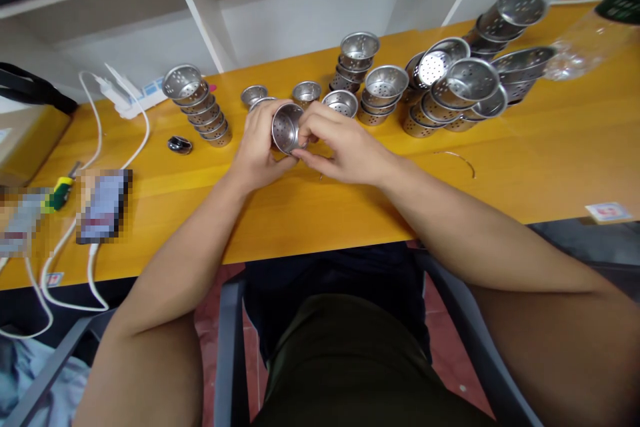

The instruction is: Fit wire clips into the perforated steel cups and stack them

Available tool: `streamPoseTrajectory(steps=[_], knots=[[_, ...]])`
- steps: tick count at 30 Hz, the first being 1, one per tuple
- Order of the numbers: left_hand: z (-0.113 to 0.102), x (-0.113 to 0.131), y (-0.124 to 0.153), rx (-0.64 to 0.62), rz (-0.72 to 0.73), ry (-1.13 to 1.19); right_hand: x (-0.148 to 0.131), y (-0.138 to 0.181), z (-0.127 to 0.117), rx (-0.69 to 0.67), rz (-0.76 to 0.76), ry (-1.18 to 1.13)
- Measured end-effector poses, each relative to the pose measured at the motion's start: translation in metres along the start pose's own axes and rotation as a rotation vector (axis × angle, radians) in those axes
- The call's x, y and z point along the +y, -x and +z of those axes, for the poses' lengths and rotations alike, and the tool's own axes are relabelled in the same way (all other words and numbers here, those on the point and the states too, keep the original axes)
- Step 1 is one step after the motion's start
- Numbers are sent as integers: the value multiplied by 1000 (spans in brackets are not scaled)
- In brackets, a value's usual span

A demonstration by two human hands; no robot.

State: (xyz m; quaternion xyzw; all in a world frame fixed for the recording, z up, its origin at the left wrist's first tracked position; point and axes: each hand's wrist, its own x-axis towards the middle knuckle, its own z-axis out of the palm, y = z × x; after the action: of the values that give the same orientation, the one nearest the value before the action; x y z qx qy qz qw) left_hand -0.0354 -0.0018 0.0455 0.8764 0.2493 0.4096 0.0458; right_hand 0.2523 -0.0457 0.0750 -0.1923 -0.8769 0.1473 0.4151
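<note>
Both my hands hold one small perforated steel strainer cup [286,127] just above the yellow table [525,167]. My left hand [260,143] wraps round its left side, fingers closed. My right hand [340,147] pinches its right rim with thumb and fingers. The cup's open mouth tilts toward me. Behind my hands several more single cups [306,91] stand on the table.
A leaning stack of cups [200,107] lies at the left, and piles of cups [465,87] at the right. A thin wire bail [457,159] lies right of my hands. A power strip [125,95], white cables, a screwdriver [60,192] and a phone sit at the left.
</note>
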Motion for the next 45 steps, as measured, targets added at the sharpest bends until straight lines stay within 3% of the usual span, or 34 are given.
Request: streamPoseTrajectory(steps=[5,9,11,17,20,23,27,29,32,35,42,45], knots=[[3,-3,0,-25,-91,-38,2,0,5,36,31,-13],[8,-8,-2,91,87,-38,1,0,7,49,4,-14],[6,-8,-3,91,113,-44,0,0,8,50,0,-5],[-4,4,-4,-76,-86,-1,-9,-1,8,24,126,30],[-1,3,-4,-18,-14,2,-12,-2,7,23,147,13],[2,-5,-4,61,30,50,-15,-1,5,115,172,-66],[-3,-30,1,145,-183,38,-15,1,-6,240,289,-111],[-5,-50,7,219,-272,36,-9,2,-19,147,339,-21],[-1,-79,15,375,-291,52,6,3,-38,-153,382,195],[5,-93,17,444,-328,83,21,6,-47,-345,442,363],[6,-76,16,243,-398,134,26,9,-37,-291,430,353],[9,-81,19,187,-401,132,21,6,-33,-279,443,298]])
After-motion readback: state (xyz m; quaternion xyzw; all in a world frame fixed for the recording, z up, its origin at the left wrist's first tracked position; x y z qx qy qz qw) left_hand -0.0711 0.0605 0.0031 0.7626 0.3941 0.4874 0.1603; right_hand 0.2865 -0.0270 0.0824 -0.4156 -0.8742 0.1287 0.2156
